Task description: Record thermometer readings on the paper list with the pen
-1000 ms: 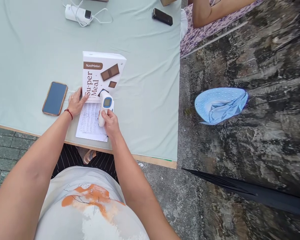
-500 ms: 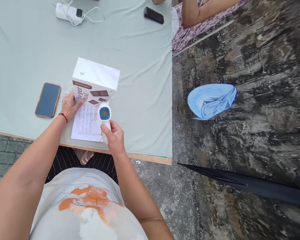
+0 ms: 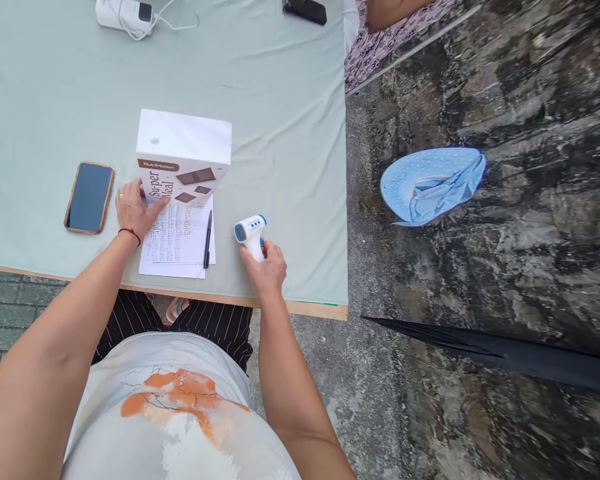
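A white NutriMotion box (image 3: 184, 137) with brown pictures on its front stands upright on the cloth-covered table. My left hand (image 3: 134, 208) grips its lower left edge, the thumb across the front and the fingers at the side. Under that hand and in front of the box lie printed sheets of paper (image 3: 173, 257), with a black pen (image 3: 208, 240) on their right side. My right hand (image 3: 266, 270) is wrapped round the handle of a white and blue infrared thermometer (image 3: 251, 230), to the right of the papers. The thermometer is tilted, its small screen turned left.
A smartphone (image 3: 89, 198) in a brown case lies left of my left hand. Further back are a white device (image 3: 125, 15) with a cable and a black case-like object (image 3: 305, 10). Part of another person's arm (image 3: 395, 12) shows at the top. A light blue hat (image 3: 433, 187) is beyond the table's right edge.
My right hand has moved right with the thermometer, turning it and uncovering the pen on the papers. My left hand stays at the box. The view has shifted slightly.
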A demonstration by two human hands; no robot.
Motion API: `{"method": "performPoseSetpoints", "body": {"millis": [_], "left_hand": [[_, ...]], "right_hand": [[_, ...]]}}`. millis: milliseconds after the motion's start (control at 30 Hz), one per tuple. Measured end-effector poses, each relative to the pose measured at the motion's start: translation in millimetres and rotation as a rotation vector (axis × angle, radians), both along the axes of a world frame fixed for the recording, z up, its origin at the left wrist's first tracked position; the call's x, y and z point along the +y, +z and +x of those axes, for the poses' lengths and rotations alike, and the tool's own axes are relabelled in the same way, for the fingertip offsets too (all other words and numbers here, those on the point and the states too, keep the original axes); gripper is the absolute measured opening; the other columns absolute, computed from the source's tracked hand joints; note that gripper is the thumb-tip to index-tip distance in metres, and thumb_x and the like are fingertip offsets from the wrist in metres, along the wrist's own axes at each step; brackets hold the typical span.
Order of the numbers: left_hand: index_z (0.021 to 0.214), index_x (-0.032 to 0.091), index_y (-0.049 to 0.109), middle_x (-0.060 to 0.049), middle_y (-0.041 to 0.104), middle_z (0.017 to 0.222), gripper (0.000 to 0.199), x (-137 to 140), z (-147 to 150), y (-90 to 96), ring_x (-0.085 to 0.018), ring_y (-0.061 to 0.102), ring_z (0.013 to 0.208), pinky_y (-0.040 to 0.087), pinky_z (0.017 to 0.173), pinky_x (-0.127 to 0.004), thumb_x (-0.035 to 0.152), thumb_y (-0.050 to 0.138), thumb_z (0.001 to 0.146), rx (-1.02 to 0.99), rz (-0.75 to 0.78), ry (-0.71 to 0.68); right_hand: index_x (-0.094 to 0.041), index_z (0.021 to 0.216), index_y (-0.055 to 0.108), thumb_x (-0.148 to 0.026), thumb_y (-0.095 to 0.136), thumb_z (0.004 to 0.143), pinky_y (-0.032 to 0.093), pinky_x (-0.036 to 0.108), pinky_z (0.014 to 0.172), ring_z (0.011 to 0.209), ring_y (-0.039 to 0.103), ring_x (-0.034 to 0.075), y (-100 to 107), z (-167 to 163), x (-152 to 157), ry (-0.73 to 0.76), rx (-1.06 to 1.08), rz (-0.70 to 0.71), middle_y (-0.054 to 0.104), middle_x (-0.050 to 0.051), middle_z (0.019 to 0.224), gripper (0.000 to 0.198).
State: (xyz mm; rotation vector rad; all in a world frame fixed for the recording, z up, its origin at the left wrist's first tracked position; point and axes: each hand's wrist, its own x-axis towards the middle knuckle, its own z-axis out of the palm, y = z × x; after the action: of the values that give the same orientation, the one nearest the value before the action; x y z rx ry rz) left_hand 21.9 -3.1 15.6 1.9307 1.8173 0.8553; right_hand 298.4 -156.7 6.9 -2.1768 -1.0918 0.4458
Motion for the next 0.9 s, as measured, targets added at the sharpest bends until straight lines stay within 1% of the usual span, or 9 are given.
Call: {"method": "performPoseSetpoints", "body": {"millis": [100, 167, 233, 300, 367, 467, 567, 700, 900], "left_hand": [[0.119, 0.025, 0.05, -0.013, 0.06, 0.106, 0.076, -3, 0, -0.3, -0.039, 0.049, 0.116, 0.035, 0.104, -0.057, 0.083, 0.057, 0.07, -0.03, 0.02, -0.011], [0.122, 0.025, 0.048, -0.013, 0.061, 0.106, 0.079, -3, 1, -0.7, -0.04, 0.049, 0.118, 0.035, 0.105, -0.058, 0.084, 0.056, 0.07, -0.033, 0.015, -0.013], [0.128, 0.023, 0.046, -0.015, 0.061, 0.109, 0.083, -3, 0, -0.6, -0.041, 0.048, 0.12, 0.034, 0.105, -0.059, 0.083, 0.055, 0.071, -0.034, -0.005, -0.02], [0.134, 0.021, 0.043, -0.016, 0.061, 0.113, 0.087, -3, -1, 0.6, -0.042, 0.047, 0.122, 0.034, 0.106, -0.059, 0.08, 0.057, 0.072, -0.035, -0.028, -0.032], [0.142, 0.02, 0.036, -0.017, 0.06, 0.12, 0.092, -4, -2, 2.9, -0.041, 0.046, 0.125, 0.035, 0.106, -0.059, 0.075, 0.062, 0.072, -0.031, -0.044, -0.053], [0.152, 0.02, 0.017, -0.019, 0.053, 0.134, 0.108, -15, -2, 7.6, -0.042, 0.042, 0.131, 0.032, 0.108, -0.06, 0.069, 0.068, 0.071, -0.008, -0.068, -0.095], [0.156, 0.018, 0.001, -0.024, 0.039, 0.149, 0.122, -37, 1, 10.9, -0.043, 0.032, 0.141, 0.023, 0.113, -0.065, 0.071, 0.069, 0.068, 0.045, -0.098, -0.103], [0.156, 0.01, 0.002, -0.028, 0.025, 0.158, 0.129, -65, 9, 10.8, -0.042, 0.019, 0.149, 0.01, 0.121, -0.061, 0.073, 0.068, 0.066, 0.129, -0.135, -0.096], [0.156, 0.01, 0.01, -0.025, 0.027, 0.158, 0.123, -73, 16, 9.4, -0.041, 0.02, 0.15, 0.004, 0.122, -0.059, 0.075, 0.065, 0.067, 0.163, -0.109, -0.103]], "right_hand": [[-0.018, 0.113, 0.065, -0.051, 0.065, 0.074, 0.047, 0.044, 0.082, 0.093, 0.058, 0.028, -12, 11, 2, 0.045, -0.201, -0.058, 0.063, 0.011, 0.099, 0.051], [-0.016, 0.118, 0.061, -0.049, 0.065, 0.077, 0.046, 0.049, 0.086, 0.102, 0.055, 0.032, -12, 8, 3, 0.056, -0.315, -0.004, 0.06, 0.016, 0.107, 0.053], [-0.016, 0.12, 0.059, -0.047, 0.064, 0.08, 0.045, 0.05, 0.09, 0.107, 0.053, 0.033, -9, -5, 7, 0.088, -0.33, 0.109, 0.057, 0.018, 0.112, 0.051], [-0.018, 0.117, 0.059, -0.045, 0.061, 0.084, 0.047, 0.045, 0.088, 0.099, 0.055, 0.028, -5, -25, 16, 0.193, -0.206, 0.196, 0.059, 0.014, 0.106, 0.042], [-0.02, 0.113, 0.058, -0.046, 0.06, 0.086, 0.049, 0.04, 0.08, 0.083, 0.056, 0.023, -2, -47, 28, 0.307, -0.039, 0.163, 0.061, 0.007, 0.091, 0.038], [-0.018, 0.114, 0.057, -0.045, 0.064, 0.082, 0.048, 0.038, 0.078, 0.079, 0.056, 0.022, -2, -67, 45, 0.342, 0.036, 0.051, 0.06, 0.004, 0.083, 0.043], [-0.019, 0.12, 0.058, -0.037, 0.058, 0.083, 0.048, 0.038, 0.08, 0.078, 0.056, 0.022, -2, -65, 49, 0.354, 0.089, 0.061, 0.06, 0.003, 0.079, 0.041], [-0.022, 0.121, 0.063, -0.037, 0.05, 0.085, 0.049, 0.036, 0.077, 0.074, 0.055, 0.018, 3, -51, 34, 0.313, 0.358, 0.205, 0.062, 0.002, 0.082, 0.04], [-0.029, 0.121, 0.065, -0.044, 0.055, 0.086, 0.047, 0.032, 0.063, 0.065, 0.052, 0.014, 21, -60, 8, 0.272, 0.799, 0.324, 0.06, 0.001, 0.085, 0.04]]}}
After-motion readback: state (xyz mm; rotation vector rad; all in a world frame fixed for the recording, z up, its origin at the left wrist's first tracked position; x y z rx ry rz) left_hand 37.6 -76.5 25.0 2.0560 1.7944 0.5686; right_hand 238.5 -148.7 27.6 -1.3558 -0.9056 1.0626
